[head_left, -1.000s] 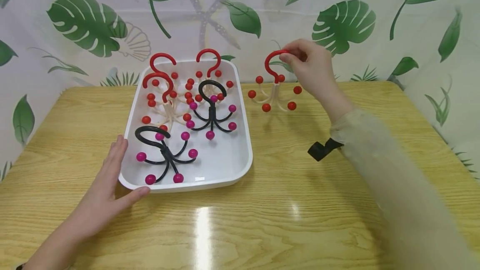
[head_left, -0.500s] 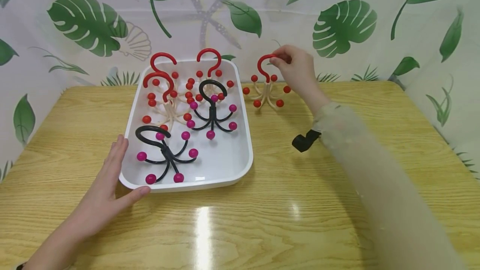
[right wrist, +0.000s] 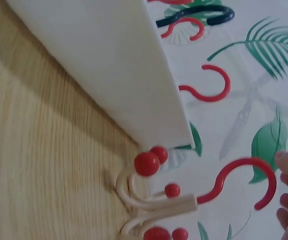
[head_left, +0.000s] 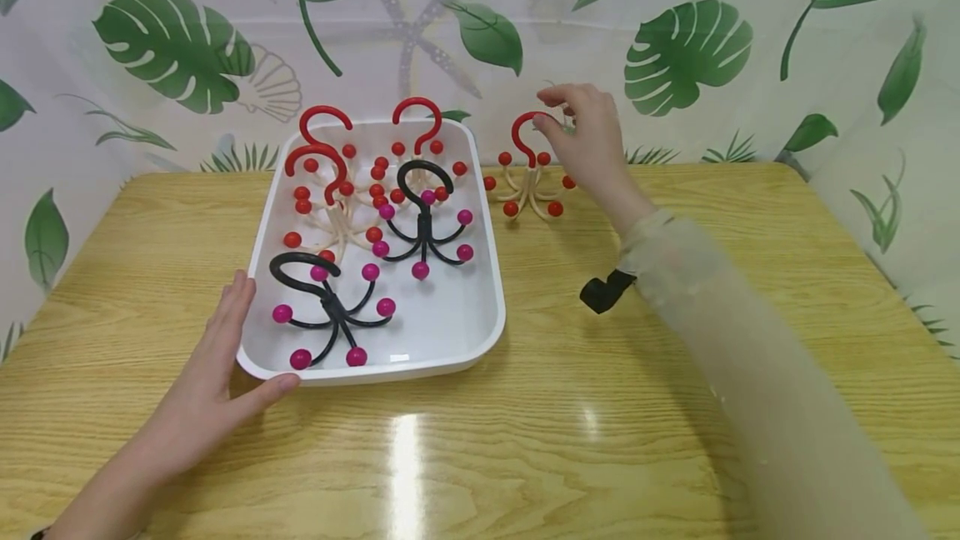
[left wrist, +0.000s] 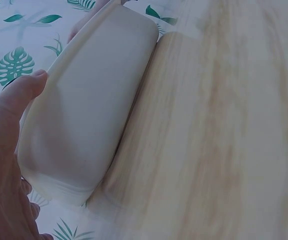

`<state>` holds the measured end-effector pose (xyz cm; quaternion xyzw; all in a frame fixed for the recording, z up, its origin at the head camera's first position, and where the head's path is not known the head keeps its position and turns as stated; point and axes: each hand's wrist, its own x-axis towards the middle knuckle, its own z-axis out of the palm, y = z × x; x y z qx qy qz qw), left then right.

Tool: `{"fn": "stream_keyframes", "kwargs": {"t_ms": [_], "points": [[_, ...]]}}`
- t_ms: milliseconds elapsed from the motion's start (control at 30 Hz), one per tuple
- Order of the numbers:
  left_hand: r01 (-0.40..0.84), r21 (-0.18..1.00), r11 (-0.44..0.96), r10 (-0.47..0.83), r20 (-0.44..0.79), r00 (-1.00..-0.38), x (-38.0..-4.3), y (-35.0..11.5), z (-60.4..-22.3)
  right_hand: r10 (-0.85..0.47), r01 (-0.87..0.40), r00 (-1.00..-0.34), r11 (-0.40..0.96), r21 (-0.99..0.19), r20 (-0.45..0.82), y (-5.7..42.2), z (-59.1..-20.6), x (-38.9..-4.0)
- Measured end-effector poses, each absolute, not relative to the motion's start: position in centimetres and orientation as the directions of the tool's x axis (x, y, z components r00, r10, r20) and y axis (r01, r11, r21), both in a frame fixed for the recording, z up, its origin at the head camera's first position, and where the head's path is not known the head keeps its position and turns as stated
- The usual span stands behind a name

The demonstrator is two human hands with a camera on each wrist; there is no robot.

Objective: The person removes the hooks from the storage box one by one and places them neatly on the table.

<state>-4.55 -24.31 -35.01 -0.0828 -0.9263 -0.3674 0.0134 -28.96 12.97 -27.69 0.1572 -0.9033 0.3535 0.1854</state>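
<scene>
On the table beside the tray's far right corner stands a multi-arm hanger (head_left: 531, 182) with a red hook, beige arms and red ball tips. My right hand (head_left: 592, 136) is beside its hook with fingers spread. In the right wrist view a small gap separates the fingertips (right wrist: 282, 162) from the hook. My left hand (head_left: 210, 382) rests against the near left corner of the white tray (head_left: 450, 315), thumb at the front rim and fingers along the left side. Inside the tray are two black hangers (head_left: 424, 227) with magenta balls, and several red-hooked hangers (head_left: 337, 223) behind them.
The wooden table (head_left: 600, 407) runs up to a leaf-printed backdrop (head_left: 555, 7). A black strap end (head_left: 606, 292) hangs from my right wrist above the tabletop. Several hooks stick up over the tray's back rim.
My right hand moved left with the red-hooked hanger, stood it on the table next to the tray, then let go as its fingers opened. The left hand and tray stayed put.
</scene>
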Motion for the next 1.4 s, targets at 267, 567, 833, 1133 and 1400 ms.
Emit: {"fn": "stream_keyframes", "kwargs": {"t_ms": [267, 567, 833, 1133, 1400], "points": [[0.158, 0.683, 0.713, 0.143, 0.078, -0.987, -4.5, -24.3, -35.0, -0.34, -0.549, -0.835, 0.469, -0.692, 0.431, 9.9, -27.1, -26.4], [0.159, 0.679, 0.717, 0.142, 0.081, -0.987, -4.7, -24.3, -35.0, -0.511, -0.509, -0.815, 0.405, -0.759, 0.274, 6.9, -27.9, -24.4], [0.16, 0.689, 0.707, 0.146, 0.079, -0.986, -4.6, -24.3, -35.0, -0.51, -0.521, -0.809, 0.392, -0.758, 0.293, 5.6, -28.0, -23.7], [0.156, 0.69, 0.707, 0.145, 0.074, -0.987, -4.6, -24.4, -35.0, -0.48, -0.522, -0.819, 0.396, -0.756, 0.314, 5.1, -28.2, -23.7], [0.156, 0.693, 0.704, 0.146, 0.073, -0.987, -4.7, -24.4, -35.0, -0.451, -0.578, -0.798, 0.383, -0.721, 0.4, 5.0, -27.8, -23.1]]}}
